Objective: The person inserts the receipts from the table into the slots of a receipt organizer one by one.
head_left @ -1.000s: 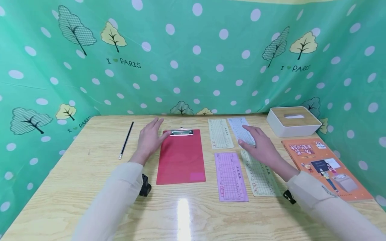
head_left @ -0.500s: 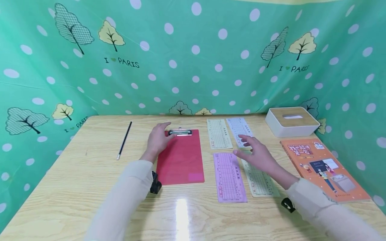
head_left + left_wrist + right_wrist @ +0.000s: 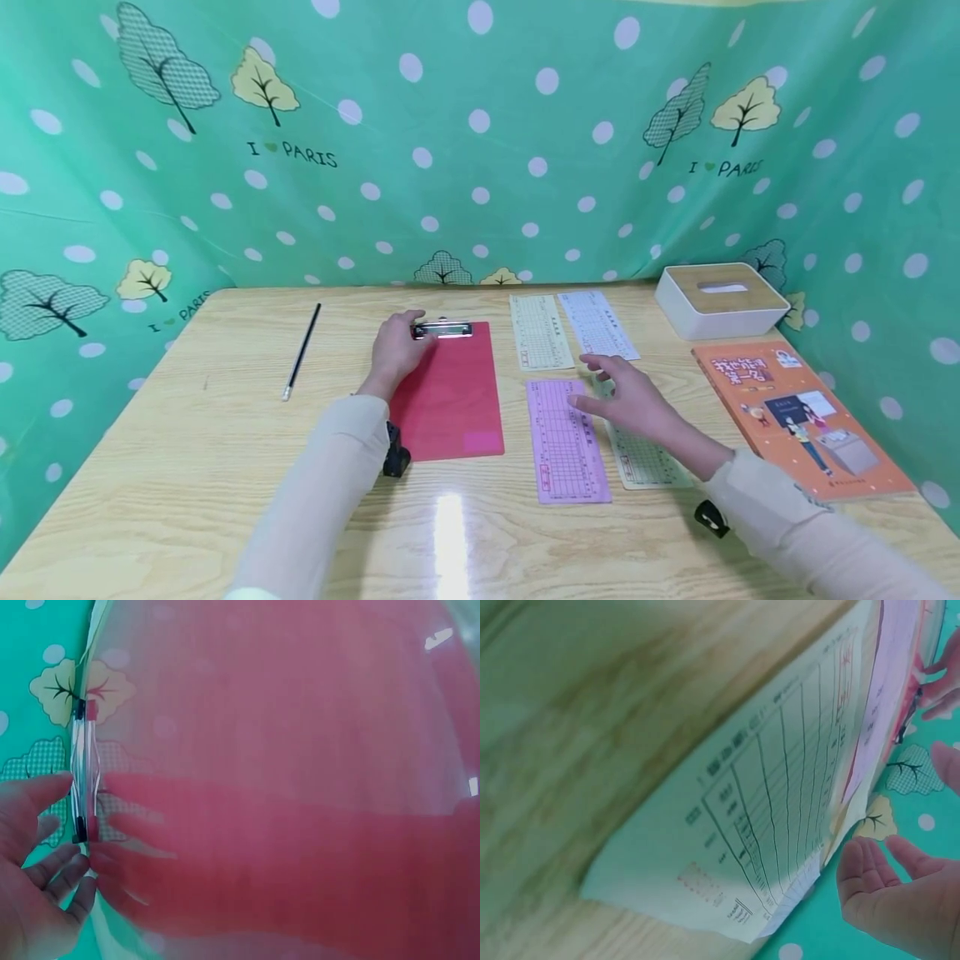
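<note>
A translucent red clipboard with a metal clip lies flat on the table. My left hand is at its upper left corner, thumb beside the clip; in the left wrist view, the fingertips come right up to the board's top edge. My right hand, fingers apart and loosely bent, is over the printed paper slips with nothing in its grasp. Beneath it lies a green slip, partly hidden, beside a purple slip. Farther back are a pale yellow-green slip and a pale blue slip.
A black pencil with a white end lies left of the clipboard. At the right are an orange book and, behind it, a white tissue box with a wooden lid. A green patterned cloth hangs behind the wooden table.
My left hand has moved right, from beside the clipboard onto its upper left corner. My right hand has come nearer and slightly left, off the pale blue slip. The view has shifted slightly.
</note>
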`<state>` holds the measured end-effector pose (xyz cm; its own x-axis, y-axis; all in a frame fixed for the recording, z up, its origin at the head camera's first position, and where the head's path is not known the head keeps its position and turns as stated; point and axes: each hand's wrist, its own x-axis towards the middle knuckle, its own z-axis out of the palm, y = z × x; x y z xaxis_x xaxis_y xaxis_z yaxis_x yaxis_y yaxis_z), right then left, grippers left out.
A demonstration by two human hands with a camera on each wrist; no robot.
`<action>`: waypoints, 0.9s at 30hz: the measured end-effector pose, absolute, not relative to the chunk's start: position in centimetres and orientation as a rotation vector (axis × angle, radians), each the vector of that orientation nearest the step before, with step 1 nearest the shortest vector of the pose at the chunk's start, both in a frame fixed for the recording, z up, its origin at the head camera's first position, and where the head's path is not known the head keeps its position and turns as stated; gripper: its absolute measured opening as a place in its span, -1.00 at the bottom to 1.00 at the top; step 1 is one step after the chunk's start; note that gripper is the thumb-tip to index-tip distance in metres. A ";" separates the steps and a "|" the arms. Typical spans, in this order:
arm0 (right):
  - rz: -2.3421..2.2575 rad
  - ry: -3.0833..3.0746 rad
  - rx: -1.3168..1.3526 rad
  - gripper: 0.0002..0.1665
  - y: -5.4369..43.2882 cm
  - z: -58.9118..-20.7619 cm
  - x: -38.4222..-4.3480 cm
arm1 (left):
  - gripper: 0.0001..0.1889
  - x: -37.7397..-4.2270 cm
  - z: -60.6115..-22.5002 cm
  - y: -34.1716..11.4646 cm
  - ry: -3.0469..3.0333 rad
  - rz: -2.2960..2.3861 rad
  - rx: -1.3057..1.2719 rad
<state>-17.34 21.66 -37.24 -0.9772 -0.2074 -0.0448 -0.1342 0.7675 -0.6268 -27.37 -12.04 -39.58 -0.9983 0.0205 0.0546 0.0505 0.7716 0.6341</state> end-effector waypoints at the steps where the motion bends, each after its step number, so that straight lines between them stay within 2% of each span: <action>1: -0.987 2.847 -0.278 -0.13 21.6 -37.3 -17.3 | -0.44 -27.4 -39.6 -12.0 -2.916 -1.035 -0.058; 19: -0.727 2.916 -0.279 -0.06 21.0 -37.3 -16.6 | -0.53 -27.9 -40.1 -10.7 -2.993 -0.736 0.029; 27: -0.530 2.917 -0.269 -0.01 20.5 -37.6 -16.6 | -0.54 -27.4 -39.4 -10.2 -3.024 -0.769 0.073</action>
